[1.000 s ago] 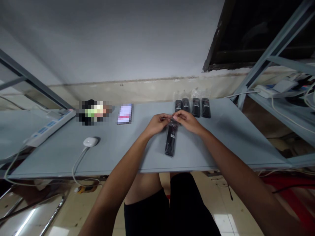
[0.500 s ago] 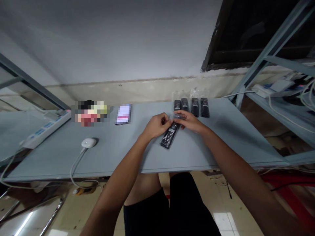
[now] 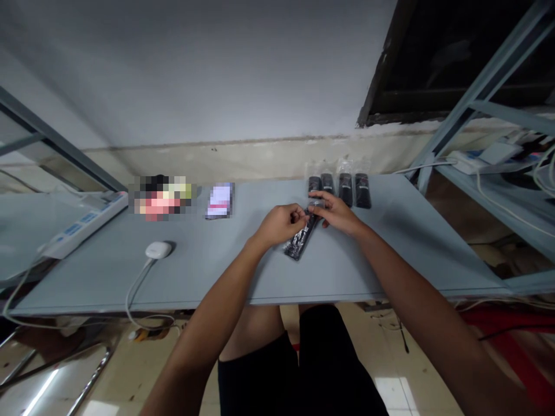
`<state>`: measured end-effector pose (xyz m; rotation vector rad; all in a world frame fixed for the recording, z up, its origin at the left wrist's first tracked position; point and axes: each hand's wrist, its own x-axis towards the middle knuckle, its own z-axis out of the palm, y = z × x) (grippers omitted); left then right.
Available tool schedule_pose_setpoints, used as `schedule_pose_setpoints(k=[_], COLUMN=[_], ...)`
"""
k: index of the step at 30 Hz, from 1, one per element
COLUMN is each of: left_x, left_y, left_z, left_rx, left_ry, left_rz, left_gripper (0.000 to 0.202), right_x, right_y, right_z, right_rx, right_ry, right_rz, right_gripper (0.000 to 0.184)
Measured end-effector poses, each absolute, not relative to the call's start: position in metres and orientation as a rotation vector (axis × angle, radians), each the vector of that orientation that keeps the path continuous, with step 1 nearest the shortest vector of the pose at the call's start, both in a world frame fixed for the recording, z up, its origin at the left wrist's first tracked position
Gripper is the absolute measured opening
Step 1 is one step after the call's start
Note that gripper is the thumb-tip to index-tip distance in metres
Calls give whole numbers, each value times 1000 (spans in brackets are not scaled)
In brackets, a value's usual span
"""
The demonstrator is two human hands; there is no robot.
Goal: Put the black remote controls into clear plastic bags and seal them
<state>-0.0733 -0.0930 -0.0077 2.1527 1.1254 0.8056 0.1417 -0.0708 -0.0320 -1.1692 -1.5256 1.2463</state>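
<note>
A white mouse (image 3: 158,249) lies near a power strip (image 3: 87,225) on the table (image 3: 108,277).

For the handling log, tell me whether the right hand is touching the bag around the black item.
Touching: the head view shows the right hand pinching the clear plastic bag around the black item.

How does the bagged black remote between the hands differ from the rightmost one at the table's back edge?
The held remote slants, gripped by the left hand and right hand; the rightmost remote sits straight, untouched, farther back. Both are black, in clear plastic bags.
</note>
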Motion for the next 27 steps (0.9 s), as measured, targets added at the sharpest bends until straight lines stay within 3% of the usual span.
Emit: schedule_pose_setpoints(k=[6, 27], left_x=[-72, -68], left_y=[-94, -95], left_z=[-8, -10], left_rx=[2255, 2449], left_ry=[1204, 1268], left_rz=[820, 782], left_gripper=[20, 18], right_x=[141, 141], right_y=[-70, -70], right_z=[-32, -31], right_rx=[-1130, -1103], right_ry=[-1549, -1508], right_rz=[1200, 1210], right_gripper=[63, 40])
